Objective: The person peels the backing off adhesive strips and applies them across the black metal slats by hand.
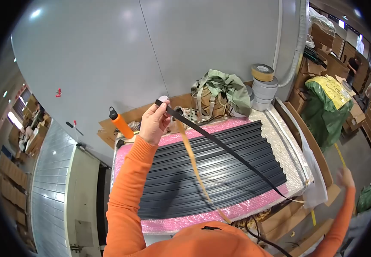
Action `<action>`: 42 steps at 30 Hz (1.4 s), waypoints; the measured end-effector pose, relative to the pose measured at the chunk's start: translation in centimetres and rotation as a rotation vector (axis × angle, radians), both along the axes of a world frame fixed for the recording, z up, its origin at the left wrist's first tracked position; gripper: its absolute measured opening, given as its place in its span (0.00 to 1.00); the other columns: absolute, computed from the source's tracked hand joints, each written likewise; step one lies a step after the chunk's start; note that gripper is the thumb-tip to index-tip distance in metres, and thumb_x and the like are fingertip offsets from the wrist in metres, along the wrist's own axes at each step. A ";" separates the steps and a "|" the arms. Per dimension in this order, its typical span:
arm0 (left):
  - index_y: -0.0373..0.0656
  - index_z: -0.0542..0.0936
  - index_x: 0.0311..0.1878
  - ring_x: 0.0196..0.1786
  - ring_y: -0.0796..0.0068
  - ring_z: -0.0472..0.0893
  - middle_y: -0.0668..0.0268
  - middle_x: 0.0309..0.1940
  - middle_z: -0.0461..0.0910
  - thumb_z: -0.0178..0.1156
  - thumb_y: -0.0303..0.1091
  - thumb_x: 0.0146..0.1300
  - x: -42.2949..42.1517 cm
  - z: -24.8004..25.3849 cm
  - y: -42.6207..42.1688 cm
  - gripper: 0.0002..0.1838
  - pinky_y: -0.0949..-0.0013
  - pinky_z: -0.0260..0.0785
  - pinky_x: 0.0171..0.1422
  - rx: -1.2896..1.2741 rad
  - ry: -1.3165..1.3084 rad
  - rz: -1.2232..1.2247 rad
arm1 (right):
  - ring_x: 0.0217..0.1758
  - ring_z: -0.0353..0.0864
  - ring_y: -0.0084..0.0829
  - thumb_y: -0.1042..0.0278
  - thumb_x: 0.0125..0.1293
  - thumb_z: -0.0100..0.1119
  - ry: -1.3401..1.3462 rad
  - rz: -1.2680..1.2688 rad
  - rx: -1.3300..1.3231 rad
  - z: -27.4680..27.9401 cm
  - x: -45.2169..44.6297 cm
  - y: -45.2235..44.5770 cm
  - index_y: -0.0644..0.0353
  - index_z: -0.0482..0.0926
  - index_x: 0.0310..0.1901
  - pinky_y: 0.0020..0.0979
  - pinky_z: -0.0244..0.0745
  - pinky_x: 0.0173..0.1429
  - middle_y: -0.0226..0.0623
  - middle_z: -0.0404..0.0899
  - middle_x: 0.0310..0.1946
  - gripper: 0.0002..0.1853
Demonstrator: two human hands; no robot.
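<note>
My left hand (153, 124) is raised over the table, thumb and fingers pinched on the end of a long black strip of tape (224, 146). The strip slants down to the right across the table, its far end near the right front edge. A tan paper-like strip (189, 152) hangs from the same hand toward my body. Below both lies a stack of dark ribbed panels (211, 167) on pink bubble wrap (153, 225). My right hand (346, 177) is out at the far right, away from the panels, blurred, and its fingers cannot be made out.
An orange bottle (122, 124), a green and brown backpack (215, 96) and stacked tape rolls (264, 83) stand along the back. Cardboard (296, 115) edges the table's right side. A green-wrapped bundle (329, 111) and people among boxes are farther right. A black cable (264, 240) hangs at the front.
</note>
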State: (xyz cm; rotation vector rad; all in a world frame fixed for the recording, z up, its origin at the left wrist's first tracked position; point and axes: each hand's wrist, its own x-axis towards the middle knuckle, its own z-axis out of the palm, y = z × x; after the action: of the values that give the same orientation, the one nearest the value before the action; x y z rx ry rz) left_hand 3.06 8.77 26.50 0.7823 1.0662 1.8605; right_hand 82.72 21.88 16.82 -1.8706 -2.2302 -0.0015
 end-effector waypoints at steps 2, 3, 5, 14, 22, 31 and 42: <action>0.42 0.79 0.44 0.30 0.87 0.74 0.74 0.30 0.77 0.56 0.32 0.66 2.7 2.5 -0.8 0.08 0.83 0.71 0.33 0.017 0.077 -0.017 | 0.45 0.80 0.46 0.72 0.61 0.52 0.249 0.344 -0.004 4.5 -18.2 0.7 0.67 0.78 0.46 0.35 0.72 0.50 0.50 0.81 0.40 0.14; 0.42 0.79 0.45 0.30 0.87 0.75 0.74 0.31 0.77 0.56 0.31 0.66 4.0 3.7 -1.2 0.08 0.82 0.71 0.34 0.032 0.137 -0.036 | 0.43 0.81 0.40 0.71 0.61 0.53 0.418 0.433 -0.108 6.4 -24.6 0.3 0.67 0.78 0.46 0.33 0.72 0.49 0.49 0.81 0.39 0.13; 0.39 0.78 0.45 0.31 0.85 0.75 0.72 0.31 0.77 0.54 0.30 0.67 6.8 5.2 -2.0 0.08 0.80 0.71 0.37 0.080 0.194 -0.046 | 0.42 0.80 0.27 0.68 0.62 0.58 0.640 0.571 -0.327 6.4 -33.0 1.8 0.66 0.80 0.46 0.28 0.73 0.48 0.41 0.83 0.40 0.13; 0.35 0.76 0.47 0.36 0.77 0.78 0.64 0.33 0.79 0.50 0.29 0.69 7.7 5.3 -5.0 0.09 0.73 0.74 0.42 0.255 0.388 -0.155 | 0.59 0.72 0.29 0.67 0.62 0.61 1.025 1.395 -1.382 7.7 -54.9 -7.2 0.63 0.66 0.63 0.31 0.66 0.64 0.41 0.74 0.56 0.28; 0.36 0.77 0.47 0.34 0.79 0.77 0.66 0.34 0.79 0.52 0.28 0.68 6.5 3.8 -4.6 0.09 0.76 0.71 0.38 0.273 0.292 0.025 | 0.24 0.71 0.21 0.61 0.69 0.49 0.945 1.094 -0.690 7.3 -51.4 -6.7 0.63 0.79 0.31 0.27 0.68 0.30 0.30 0.73 0.19 0.15; 0.38 0.77 0.48 0.29 0.85 0.74 0.72 0.28 0.76 0.53 0.30 0.68 -1.5 1.4 -2.3 0.10 0.82 0.66 0.32 0.217 0.161 0.208 | 0.11 0.62 0.18 0.62 0.64 0.48 0.883 -0.138 -0.575 -3.4 -12.5 0.2 0.59 0.80 0.24 0.23 0.55 0.15 0.25 0.67 0.11 0.16; 0.41 0.78 0.48 0.30 0.88 0.71 0.75 0.28 0.73 0.55 0.33 0.67 -4.8 2.5 1.8 0.10 0.84 0.67 0.36 0.140 0.265 0.226 | 0.45 0.78 0.42 0.66 0.63 0.48 0.396 -0.965 -0.300 -18.0 14.2 -6.8 0.67 0.75 0.38 0.41 0.75 0.47 0.49 0.78 0.36 0.12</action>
State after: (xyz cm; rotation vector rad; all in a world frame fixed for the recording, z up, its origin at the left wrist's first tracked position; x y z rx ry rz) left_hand -1.70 10.55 28.99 1.0488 1.2419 2.0804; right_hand 96.87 15.06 -1.18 -2.6208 -0.9677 0.5050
